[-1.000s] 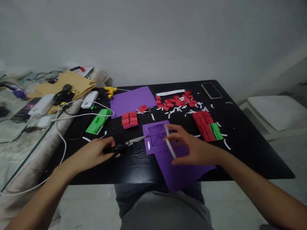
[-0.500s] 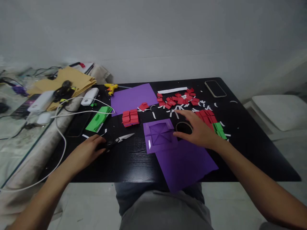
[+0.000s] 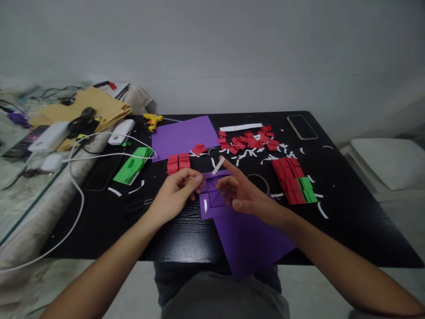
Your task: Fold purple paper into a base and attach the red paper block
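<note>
My left hand [image 3: 179, 192] is closed in a pinch at the left edge of a purple paper piece [image 3: 204, 212] with a recessed square in its middle. What sits between its fingertips is too small to make out. My right hand [image 3: 254, 201] hovers over the piece's right side, index finger stretched out and the others loosely curled. At that index fingertip a short white strip [image 3: 218, 166] clings. Behind the right hand lies a tape roll [image 3: 262, 179], partly covered. Dark scissors handles [image 3: 137, 204] show beside my left wrist; the blades are hidden.
Folded red pieces [image 3: 252, 139] and white scraps litter the back. A red and green paper block [image 3: 292, 181] lies right, a green stack [image 3: 133, 166] left. Purple sheets [image 3: 186, 133], a yellow glue gun [image 3: 153, 122], a phone [image 3: 302, 127] and a white cable [image 3: 81, 186] are around.
My left hand has left the scissors and moved right to the purple piece. My right hand has shifted left from the tape roll, with the white strip now plain at its fingertip.
</note>
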A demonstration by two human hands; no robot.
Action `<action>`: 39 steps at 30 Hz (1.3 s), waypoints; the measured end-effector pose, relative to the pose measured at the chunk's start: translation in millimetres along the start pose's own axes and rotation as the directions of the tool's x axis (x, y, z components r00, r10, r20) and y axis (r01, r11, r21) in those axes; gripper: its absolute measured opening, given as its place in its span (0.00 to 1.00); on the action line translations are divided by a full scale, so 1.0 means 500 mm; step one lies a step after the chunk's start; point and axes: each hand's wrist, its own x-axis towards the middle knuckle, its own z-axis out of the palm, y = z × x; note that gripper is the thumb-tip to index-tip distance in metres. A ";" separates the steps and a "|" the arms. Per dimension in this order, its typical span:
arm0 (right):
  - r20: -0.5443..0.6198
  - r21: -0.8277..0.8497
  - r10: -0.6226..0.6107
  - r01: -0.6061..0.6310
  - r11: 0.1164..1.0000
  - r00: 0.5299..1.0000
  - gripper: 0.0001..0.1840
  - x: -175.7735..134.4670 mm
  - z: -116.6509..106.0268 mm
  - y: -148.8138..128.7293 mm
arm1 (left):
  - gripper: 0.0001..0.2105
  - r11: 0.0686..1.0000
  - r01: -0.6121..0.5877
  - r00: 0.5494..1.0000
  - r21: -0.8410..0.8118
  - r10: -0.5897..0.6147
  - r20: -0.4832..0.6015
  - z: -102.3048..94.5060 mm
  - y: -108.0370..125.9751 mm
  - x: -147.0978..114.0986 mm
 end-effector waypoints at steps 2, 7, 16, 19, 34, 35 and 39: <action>-0.009 -0.035 0.002 -0.002 0.999 1.000 0.56 0.000 0.005 -0.002 | 0.16 0.980 0.041 0.999 -0.196 -0.040 0.012 0.040 -0.007 0.024; -0.036 -0.179 -0.019 0.012 0.984 0.999 0.55 -0.011 0.000 -0.008 | 0.13 0.955 0.047 0.998 -0.294 -0.035 0.048 0.064 -0.010 0.054; -0.191 -0.910 -0.419 -0.001 0.414 0.888 0.20 0.008 -0.061 -0.003 | 0.10 0.994 0.099 0.979 -0.043 -0.089 0.186 -0.013 0.003 0.119; -0.053 -0.973 -0.349 0.031 0.229 0.936 0.21 0.020 -0.060 0.020 | 0.10 0.983 0.182 0.956 0.014 -0.181 0.229 -0.018 -0.013 0.143; 0.059 -0.995 -0.217 0.076 0.071 0.974 0.24 0.029 -0.053 0.082 | 0.09 0.870 0.083 0.971 0.487 -0.180 0.157 0.016 -0.070 0.169; 0.057 -0.995 -0.218 0.074 0.069 0.974 0.24 0.029 -0.052 0.082 | 0.09 0.871 0.086 0.969 0.484 -0.187 0.163 0.016 -0.068 0.170; 0.051 -0.996 -0.218 0.067 0.066 0.975 0.24 0.031 -0.050 0.083 | 0.09 0.878 0.124 0.959 0.463 -0.226 0.172 0.020 -0.064 0.175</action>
